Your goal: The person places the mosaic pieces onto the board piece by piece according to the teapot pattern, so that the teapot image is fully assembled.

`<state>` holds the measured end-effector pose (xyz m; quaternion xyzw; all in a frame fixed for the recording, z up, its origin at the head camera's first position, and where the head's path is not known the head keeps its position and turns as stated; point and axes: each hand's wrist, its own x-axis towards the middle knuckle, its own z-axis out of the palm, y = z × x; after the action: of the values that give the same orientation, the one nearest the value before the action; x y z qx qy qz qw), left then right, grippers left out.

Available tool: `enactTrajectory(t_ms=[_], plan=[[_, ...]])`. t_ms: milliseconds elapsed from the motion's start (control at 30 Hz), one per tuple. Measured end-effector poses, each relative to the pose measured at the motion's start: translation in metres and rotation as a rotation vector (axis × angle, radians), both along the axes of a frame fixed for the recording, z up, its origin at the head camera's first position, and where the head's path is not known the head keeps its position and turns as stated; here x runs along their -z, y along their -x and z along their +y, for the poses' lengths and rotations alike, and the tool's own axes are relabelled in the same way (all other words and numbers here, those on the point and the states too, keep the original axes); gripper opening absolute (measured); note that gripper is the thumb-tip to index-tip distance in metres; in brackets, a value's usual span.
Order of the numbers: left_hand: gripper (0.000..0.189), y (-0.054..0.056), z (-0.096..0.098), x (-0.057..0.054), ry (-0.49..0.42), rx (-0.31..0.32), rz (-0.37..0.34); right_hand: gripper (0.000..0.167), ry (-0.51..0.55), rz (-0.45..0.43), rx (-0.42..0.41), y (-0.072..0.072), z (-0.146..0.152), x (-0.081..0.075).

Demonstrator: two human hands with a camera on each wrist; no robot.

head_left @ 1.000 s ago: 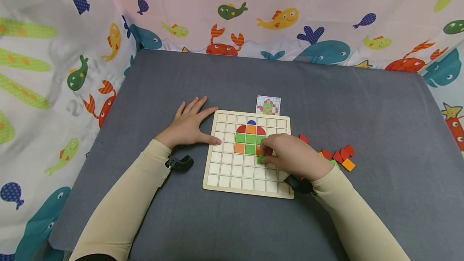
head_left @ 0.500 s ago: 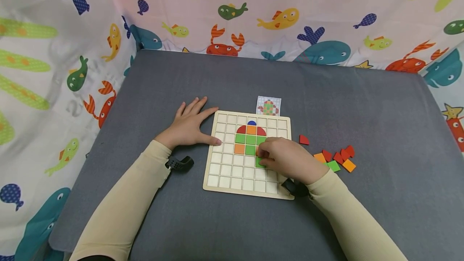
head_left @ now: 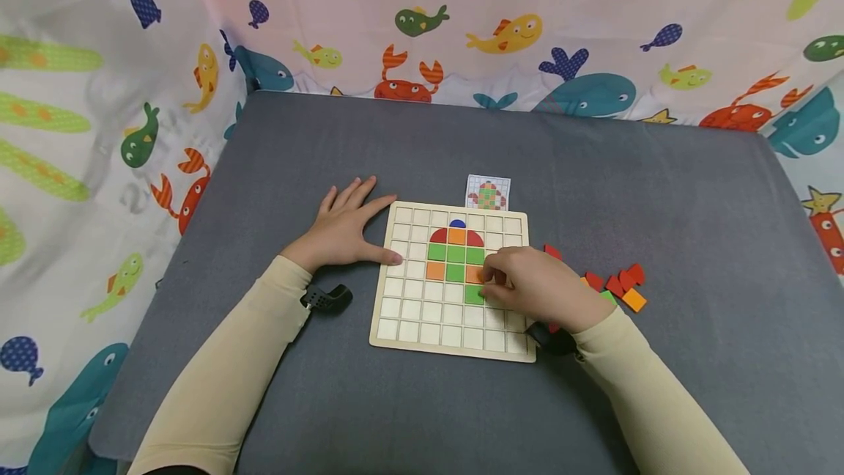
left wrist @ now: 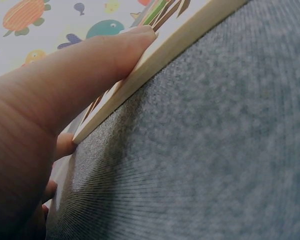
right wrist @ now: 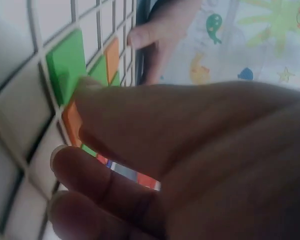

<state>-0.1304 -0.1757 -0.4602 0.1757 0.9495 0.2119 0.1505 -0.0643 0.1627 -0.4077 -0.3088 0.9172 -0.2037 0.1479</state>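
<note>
A wooden grid board [head_left: 395, 329] lies on the table with coloured tiles set in its cells. My left hand [head_left: 346, 229] is spread flat at the board's left side, its thumb [left wrist: 105, 57] resting on the rim and the index fingertip at the upper left corner. Over the board's right half, my right hand [head_left: 534, 283] has loosely bent fingers. Its thumb touches the edge of a green square tile [right wrist: 67, 67], which sits in a cell below an orange square tile [head_left: 474, 274]. Nothing shows pinched between the fingers; part of them is hidden by the thumb.
Behind the board lies a small pattern card [head_left: 488, 191]. Loose tiles lie right of the board: red ones [head_left: 615, 286], an orange square [head_left: 634, 300] and others partly hidden by the right hand. A curtain [head_left: 356, 13] with sea animals borders the table.
The green tile, earlier partly covered by my right fingers, now lies squarely in its cell. My right hand has shifted slightly right, uncovering the orange tile. My left hand stays put.
</note>
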Motion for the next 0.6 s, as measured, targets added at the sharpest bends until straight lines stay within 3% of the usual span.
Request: enactTrajectory(t_ms=[600], plan=[[0.116, 0.000, 0.000, 0.001, 0.006, -0.003, 0.004, 0.008, 0.025, -0.025, 0.213, 0.000, 0.082, -0.018]])
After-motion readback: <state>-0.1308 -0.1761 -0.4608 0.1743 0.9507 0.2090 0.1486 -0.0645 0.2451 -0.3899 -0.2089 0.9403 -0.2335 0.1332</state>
